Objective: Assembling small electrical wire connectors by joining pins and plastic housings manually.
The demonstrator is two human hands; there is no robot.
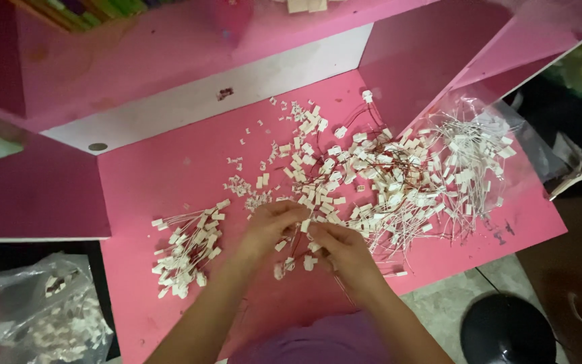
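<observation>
Both hands point(308, 236) pinch white-tagged wire point(304, 229); wire axis runs toward person.

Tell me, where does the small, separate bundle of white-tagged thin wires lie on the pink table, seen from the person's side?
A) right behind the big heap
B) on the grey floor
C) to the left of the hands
C: the small bundle of white-tagged thin wires lies apart on the pink table, left of the left hand and right hand, while the big heap spreads to the right.

Small bundle point(186, 246) lies left of hands; tangled pile point(385, 182) right.
</observation>
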